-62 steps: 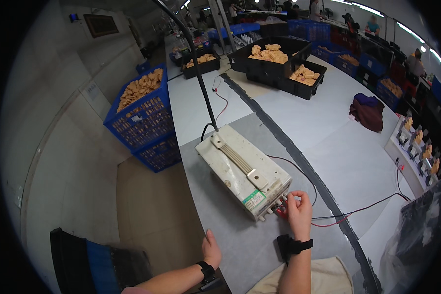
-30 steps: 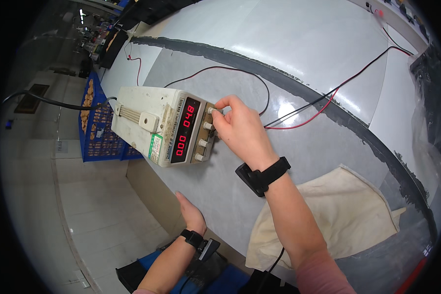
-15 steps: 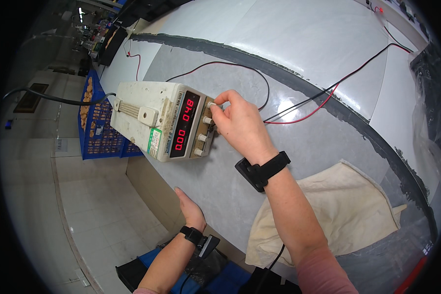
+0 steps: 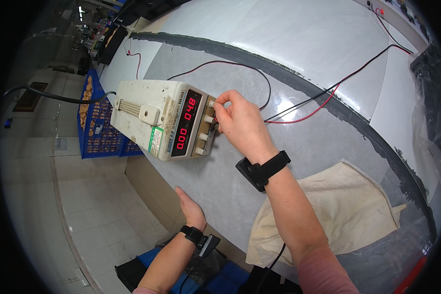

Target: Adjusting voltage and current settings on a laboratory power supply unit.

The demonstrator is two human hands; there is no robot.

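A beige bench power supply lies along the grey table, its red digit display lit. My right hand reaches its front panel, thumb and forefinger closed round the farthest control knob. More white knobs line the same panel, nearer to me. Red and black leads run to the right from beside my right hand, which hides where they join the panel. At the table's near edge is my left hand, one digit stretched out and nothing seen in it; its other fingers are mostly hidden.
A cream cloth lies under my right forearm. Beyond the table's left side stands a blue plastic crate with brown pieces in it. A black cable leads off the supply's back. Clear plastic sheeting hangs at the right.
The red glow on the small device at the far right has dimmed. Both hands hold almost the same places, the right still on the knob.
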